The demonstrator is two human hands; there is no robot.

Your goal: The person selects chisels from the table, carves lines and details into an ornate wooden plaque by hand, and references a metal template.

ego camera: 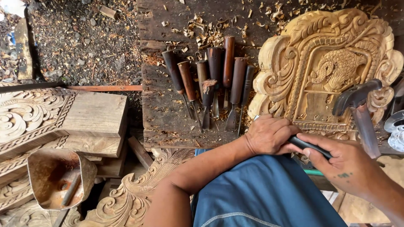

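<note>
Together, our left hand (pixel 269 135) and right hand (pixel 343 166) close around one dark-handled chisel (pixel 309 147) at the lower edge of the carved wooden panel (pixel 324 67). Its relief looks mostly cut already. Left of our hands lies a row of chisels (pixel 210 88) among shavings.

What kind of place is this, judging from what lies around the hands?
Most likely a woodcarving workshop. A row of wooden-handled chisels lies on a worn plank bench strewn with wood shavings, beside an ornate carved wooden panel.
</note>
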